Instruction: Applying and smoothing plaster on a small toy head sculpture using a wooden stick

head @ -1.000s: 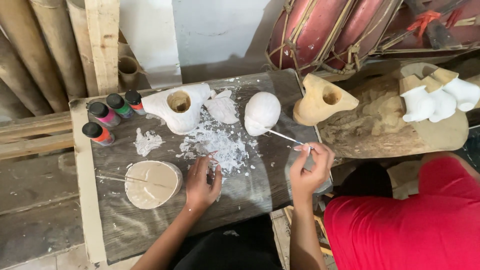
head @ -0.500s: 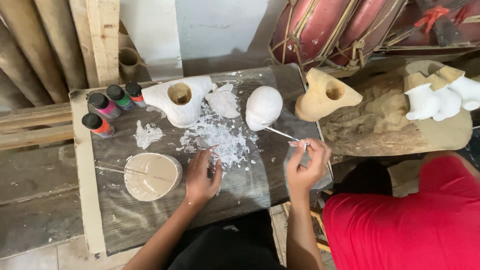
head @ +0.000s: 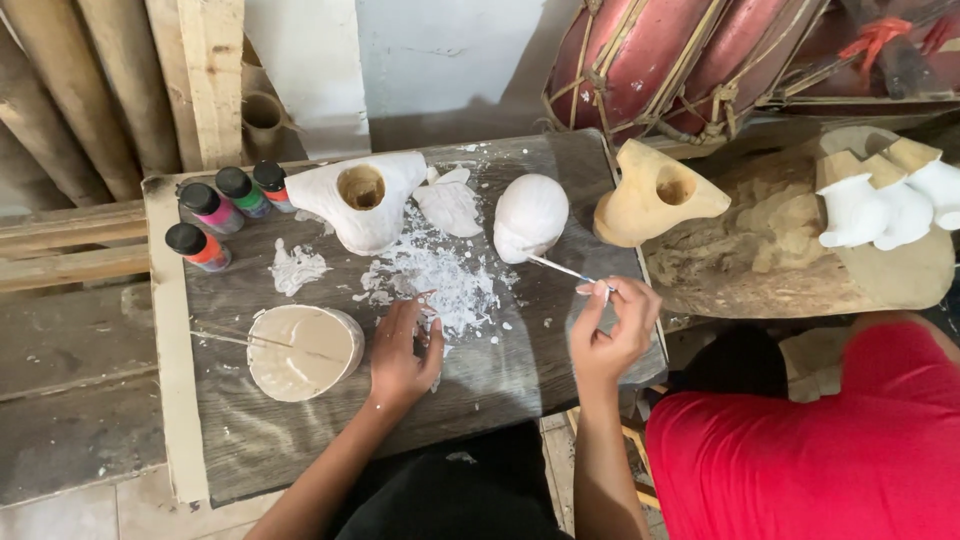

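My right hand [head: 610, 325] pinches a thin brush [head: 560, 268]; its tip touches a white egg-shaped carving [head: 530, 215] on the dark wooden board [head: 500, 375]. My left hand [head: 405, 350] rests on the board with its fingers curled. Its fingertips sit at the edge of a scatter of white flakes [head: 435, 275]. Whether it pinches a flake is unclear. Just left of that hand stands a round bowl of cream paint [head: 300, 350] with a thin stick [head: 225, 338] lying across it.
A white hollow carving [head: 365, 200], a small white piece [head: 450, 205] and several paint bottles [head: 215, 205] stand at the board's far side. A bare wooden carving [head: 655, 195] and white figures [head: 880, 205] sit on a log. A person in red [head: 800, 450] crouches right. Drums [head: 680, 60] behind.
My left hand has crept slightly forward to the edge of the flakes. My right hand keeps the brush against the white carving, nearly still.
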